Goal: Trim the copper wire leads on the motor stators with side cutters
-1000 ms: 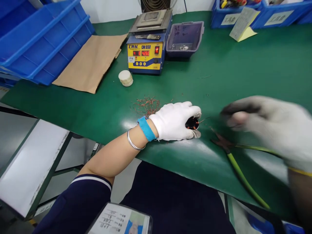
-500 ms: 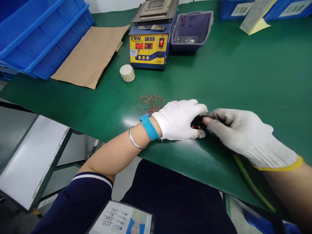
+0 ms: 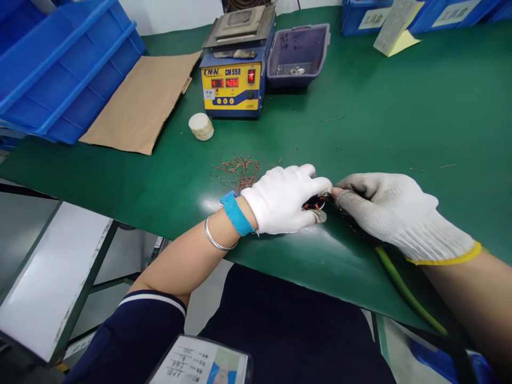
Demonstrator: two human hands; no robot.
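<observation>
green bench, wire scraps left of & beyond l hand's fingers. l hand curled part-open round blk coil. vs 1 s ago, r hand has come in: fingertips now just beside coil, bent close, can't tell if holding wire. so both hands prob. on coil work.

Through the head camera I see a yellow-fronted machine with lit red digits, a purple bin beside it, a white round container near its front; cardboard lies next to a blue crate.
</observation>
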